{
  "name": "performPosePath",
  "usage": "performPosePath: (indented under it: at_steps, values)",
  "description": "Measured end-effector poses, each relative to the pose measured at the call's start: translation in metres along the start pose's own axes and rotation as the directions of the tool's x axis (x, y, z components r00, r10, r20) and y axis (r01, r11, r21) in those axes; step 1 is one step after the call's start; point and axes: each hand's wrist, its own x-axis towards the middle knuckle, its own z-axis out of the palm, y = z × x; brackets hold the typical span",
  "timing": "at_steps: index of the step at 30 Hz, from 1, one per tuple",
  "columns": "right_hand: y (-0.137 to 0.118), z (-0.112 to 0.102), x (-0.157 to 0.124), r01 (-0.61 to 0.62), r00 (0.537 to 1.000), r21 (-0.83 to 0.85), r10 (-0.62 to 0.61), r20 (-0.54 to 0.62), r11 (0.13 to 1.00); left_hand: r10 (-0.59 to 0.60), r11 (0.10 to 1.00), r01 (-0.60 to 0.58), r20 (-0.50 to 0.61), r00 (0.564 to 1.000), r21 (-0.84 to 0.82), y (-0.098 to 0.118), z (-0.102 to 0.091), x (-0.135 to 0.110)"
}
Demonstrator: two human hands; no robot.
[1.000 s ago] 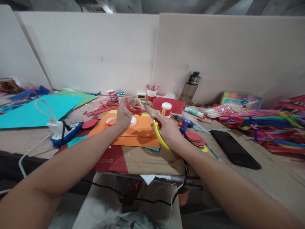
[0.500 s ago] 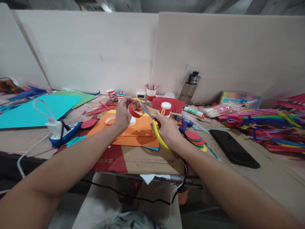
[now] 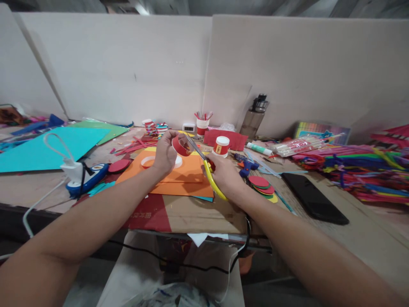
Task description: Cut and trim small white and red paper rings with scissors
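My left hand [image 3: 165, 152] is closed on a red paper ring [image 3: 180, 146], held up over the stacked orange paper [image 3: 179, 183]. In my right hand [image 3: 223, 172] is a pair of scissors [image 3: 211, 179] with yellow handles. Their metal blades reach up and left to the ring's edge; whether they are cutting into it I cannot tell. A white ring [image 3: 147, 162] lies on the orange sheets behind my left wrist. Just beyond my right hand stands a small red paper cup [image 3: 221, 147] with a white base on top.
Right of my hand lie a blue glue gun [image 3: 247, 167], coloured paper discs [image 3: 260, 183] and a black phone [image 3: 315, 198]. Pipe cleaners [image 3: 361, 170] pile up at far right. A blue power strip [image 3: 91, 179] sits left, and a bottle [image 3: 254, 117] stands at the back.
The red ring has turned and shifted slightly against the scissor blades, showing more of its inner face. Both hands stay in nearly the same place.
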Motion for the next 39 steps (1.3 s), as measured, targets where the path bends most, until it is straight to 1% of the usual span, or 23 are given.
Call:
performPosePath:
  at_steps: [2, 7, 12, 17, 21, 26, 35, 39]
  values:
    - [0.001, 0.001, 0.0, 0.001, 1.0, -0.006, -0.001, -0.004, 1.0, -0.019, 1.0, 0.019, 0.017, 1.0, -0.001, 0.002, 0.001, -0.002]
    - [0.0, 0.001, -0.001, 0.005, 1.0, -0.019, -0.006, -0.015, 1.0, -0.01, 1.0, 0.01, 0.021, 1.0, 0.013, 0.006, 0.003, -0.004]
    - [-0.001, 0.0, -0.001, -0.003, 1.0, -0.018, 0.003, 0.004, 1.0, -0.025, 1.0, 0.025, 0.02, 0.999, -0.011, 0.009, 0.006, -0.006]
    - [-0.001, 0.0, 0.0, -0.004, 1.0, -0.037, 0.005, 0.018, 0.999, -0.022, 1.0, 0.022, 0.022, 1.0, -0.002, 0.013, 0.008, -0.008]
    - [-0.005, -0.002, -0.001, -0.018, 1.0, -0.055, 0.019, 0.019, 0.998, -0.019, 1.0, 0.019, 0.013, 1.0, 0.009, 0.012, 0.007, -0.007]
    - [-0.007, -0.005, -0.001, -0.012, 1.0, -0.07, 0.014, 0.021, 0.997, -0.012, 1.0, 0.012, 0.03, 0.999, -0.005, 0.011, 0.005, -0.006]
    - [0.001, -0.003, 0.002, 0.035, 0.999, -0.024, -0.035, -0.007, 0.999, -0.058, 0.998, 0.058, 0.003, 0.998, 0.017, 0.008, 0.0, 0.002]
    - [0.004, -0.001, 0.003, 0.041, 0.999, -0.061, -0.042, -0.009, 0.997, -0.116, 0.993, 0.116, 0.05, 0.992, -0.013, 0.011, -0.002, 0.003]
